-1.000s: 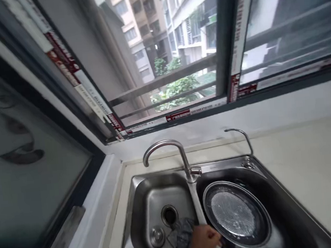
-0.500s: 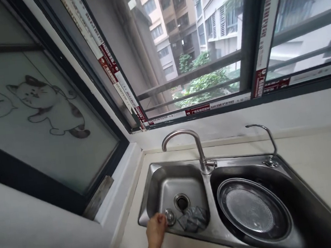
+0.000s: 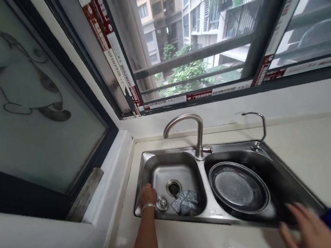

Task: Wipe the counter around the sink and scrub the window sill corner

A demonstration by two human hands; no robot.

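My left hand (image 3: 148, 195), with a bracelet at the wrist, is closed over the left side of the left sink basin (image 3: 166, 172); what its fingers hold, if anything, is hidden. Just right of it lies a metal drain strainer (image 3: 162, 203). A crumpled wet grey cloth (image 3: 185, 202) rests beside the drain hole (image 3: 173, 187). At the lower right, my right hand (image 3: 308, 225), blue-sleeved and slightly blurred, is open with fingers apart near the front edge of the right basin. Nearest to it is a round pan (image 3: 239, 187) with a textured bottom, lying in that basin.
A curved metal faucet (image 3: 199, 134) stands behind the divider, its spout over the left basin. A thin second tap (image 3: 263, 125) rises at the back right. Pale countertop (image 3: 312, 148) surrounds the sink. A window frame (image 3: 221, 91) runs behind, and a frosted panel (image 3: 38, 149) stands left.
The view has shifted and tilted down. My left hand has reached farther in, toward the basin's left side, showing more forearm. My right hand has come into view at the lower right.
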